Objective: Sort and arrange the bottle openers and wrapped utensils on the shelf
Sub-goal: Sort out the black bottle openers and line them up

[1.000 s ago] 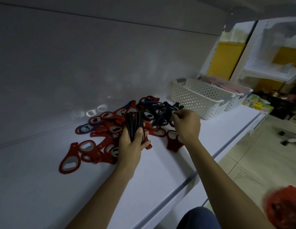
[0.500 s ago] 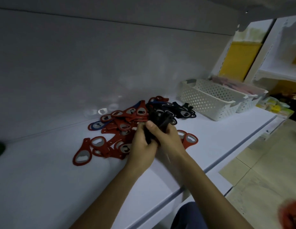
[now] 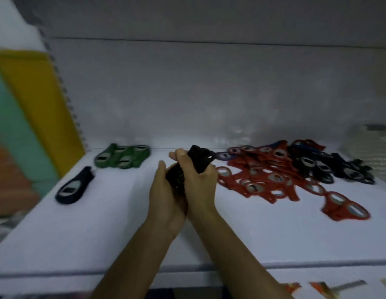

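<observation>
Both hands hold one stack of black bottle openers above the middle of the white shelf. My left hand cups the stack from the left and below, while my right hand grips it from the right. A pile of red bottle openers lies to the right, with black and dark blue openers behind it. A group of green openers sits at the back left. A single dark blue opener lies nearer the left edge. No wrapped utensils are visible.
The shelf's back wall stands behind everything. A yellow and teal panel borders the shelf on the left. A blurred white basket sits at the far right. Small items lie below the shelf's front edge.
The view has swung left, bringing the green openers and the single dark blue opener into sight. Both hands have carried the black stack left, away from the pile.
</observation>
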`<state>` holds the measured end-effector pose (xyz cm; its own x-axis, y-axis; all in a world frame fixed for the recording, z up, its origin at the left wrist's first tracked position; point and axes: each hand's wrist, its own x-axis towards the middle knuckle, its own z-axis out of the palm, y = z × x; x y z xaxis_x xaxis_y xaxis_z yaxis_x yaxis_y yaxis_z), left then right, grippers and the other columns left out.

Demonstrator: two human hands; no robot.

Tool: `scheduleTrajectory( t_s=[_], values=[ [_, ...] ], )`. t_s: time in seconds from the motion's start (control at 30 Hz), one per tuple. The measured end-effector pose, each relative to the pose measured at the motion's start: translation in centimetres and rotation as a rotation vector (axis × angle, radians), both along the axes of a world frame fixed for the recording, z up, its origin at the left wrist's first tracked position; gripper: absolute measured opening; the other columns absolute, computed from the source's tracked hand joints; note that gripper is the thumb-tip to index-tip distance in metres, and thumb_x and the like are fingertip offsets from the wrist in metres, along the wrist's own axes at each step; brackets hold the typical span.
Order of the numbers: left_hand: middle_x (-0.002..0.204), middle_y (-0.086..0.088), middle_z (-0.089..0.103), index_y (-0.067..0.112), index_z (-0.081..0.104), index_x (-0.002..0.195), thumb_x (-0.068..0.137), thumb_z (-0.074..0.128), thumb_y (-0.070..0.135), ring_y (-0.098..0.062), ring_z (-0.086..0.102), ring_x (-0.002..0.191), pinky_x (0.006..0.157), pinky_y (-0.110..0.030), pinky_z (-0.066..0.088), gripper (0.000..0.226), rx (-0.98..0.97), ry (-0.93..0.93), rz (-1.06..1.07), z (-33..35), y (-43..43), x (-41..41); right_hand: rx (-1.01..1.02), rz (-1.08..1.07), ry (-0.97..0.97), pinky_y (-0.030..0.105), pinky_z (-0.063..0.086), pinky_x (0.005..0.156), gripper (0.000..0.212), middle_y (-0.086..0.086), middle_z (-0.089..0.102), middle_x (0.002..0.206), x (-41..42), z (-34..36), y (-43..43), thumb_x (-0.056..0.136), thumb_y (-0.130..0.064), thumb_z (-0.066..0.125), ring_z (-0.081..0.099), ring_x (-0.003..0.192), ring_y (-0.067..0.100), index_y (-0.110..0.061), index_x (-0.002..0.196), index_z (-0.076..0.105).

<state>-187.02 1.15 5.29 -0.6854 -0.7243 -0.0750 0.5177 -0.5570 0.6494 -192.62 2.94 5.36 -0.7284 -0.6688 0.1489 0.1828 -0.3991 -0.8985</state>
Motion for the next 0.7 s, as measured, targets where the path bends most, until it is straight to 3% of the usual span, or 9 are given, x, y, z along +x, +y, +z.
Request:
scheduleTrajectory(
  t_s=[0.1, 0.2, 0.27, 0.43, 0.53, 0.63, 0.7],
  values=[
    [0.111, -0.011, 0.069, 0.008, 0.061, 0.117, 0.101, 0.03, 0.036, -0.022, 0.06, 0.108, 0.086, -0.032, 0.047, 0.045, 0.117, -0.005, 0.144, -0.3, -0.7, 2.5, 0.056, 0.079, 0.016, 0.02, 0.055, 0.064, 0.016, -0.001, 0.073, 0.074, 2.9, -0.2, -1.4, 0.078, -0.031, 0.077, 0.07, 0.074, 0.011, -0.015, 0.08, 0.074],
    [0.102, -0.01, 0.071, 0.007, 0.065, 0.107, 0.1, 0.035, 0.025, -0.019, 0.066, 0.099, 0.08, -0.029, 0.05, 0.035, 0.019, -0.066, 0.267, -0.6, -1.3, 4.0, 0.046, 0.09, 0.04, 0.027, 0.057, 0.075, 0.004, 0.002, 0.074, 0.083, 4.1, 0.1, -2.2, 0.08, -0.029, 0.075, 0.07, 0.082, 0.014, -0.026, 0.081, 0.072],
    [0.105, -0.011, 0.07, 0.009, 0.067, 0.106, 0.097, 0.041, 0.022, -0.02, 0.065, 0.101, 0.083, -0.031, 0.05, 0.03, -0.019, -0.1, 0.295, -0.5, -1.6, 4.6, 0.038, 0.109, 0.003, 0.024, 0.055, 0.073, 0.011, 0.004, 0.074, 0.085, 5.0, 0.3, -2.6, 0.084, -0.025, 0.071, 0.071, 0.083, 0.015, -0.029, 0.073, 0.072],
    [0.1, 0.0, 0.072, 0.024, 0.07, 0.098, 0.099, 0.035, 0.025, -0.013, 0.065, 0.099, 0.08, -0.029, 0.049, 0.035, -0.221, -0.346, 0.4, -0.9, -1.9, 5.4, 0.06, 0.2, -0.081, 0.027, 0.052, 0.076, 0.017, 0.0, 0.075, 0.082, 6.5, 0.7, -4.3, 0.086, -0.019, 0.066, 0.071, 0.081, 0.009, -0.021, 0.071, 0.073],
    [0.1, 0.003, 0.071, 0.024, 0.067, 0.102, 0.1, 0.033, 0.034, -0.01, 0.065, 0.097, 0.079, -0.026, 0.049, 0.035, -0.217, -0.34, 0.435, -1.1, -2.1, 5.9, 0.053, 0.202, -0.053, 0.031, 0.056, 0.075, 0.011, 0.002, 0.075, 0.086, 7.0, 0.5, -4.8, 0.091, -0.025, 0.062, 0.071, 0.08, 0.012, -0.017, 0.084, 0.068],
    [0.089, 0.01, 0.063, 0.023, 0.057, 0.101, 0.1, 0.037, 0.034, 0.002, 0.06, 0.082, 0.058, -0.005, 0.043, 0.023, -0.408, -0.537, 0.572, -1.5, -2.3, 5.9, 0.045, 0.157, -0.026, 0.033, 0.058, 0.076, 0.013, 0.003, 0.075, 0.082, 7.1, 0.4, -5.0, 0.09, -0.025, 0.064, 0.071, 0.08, 0.014, -0.013, 0.085, 0.066],
    [0.082, 0.012, 0.058, 0.026, 0.053, 0.093, 0.099, 0.036, 0.036, 0.01, 0.058, 0.068, 0.048, -0.002, 0.039, 0.02, -0.506, -0.623, 0.624, -1.5, -2.3, 6.0, 0.063, 0.176, -0.006, 0.027, 0.059, 0.07, 0.013, 0.0, 0.074, 0.078, 7.0, 0.3, -5.1, 0.088, -0.023, 0.066, 0.071, 0.075, 0.01, -0.013, 0.08, 0.067]
  ],
)
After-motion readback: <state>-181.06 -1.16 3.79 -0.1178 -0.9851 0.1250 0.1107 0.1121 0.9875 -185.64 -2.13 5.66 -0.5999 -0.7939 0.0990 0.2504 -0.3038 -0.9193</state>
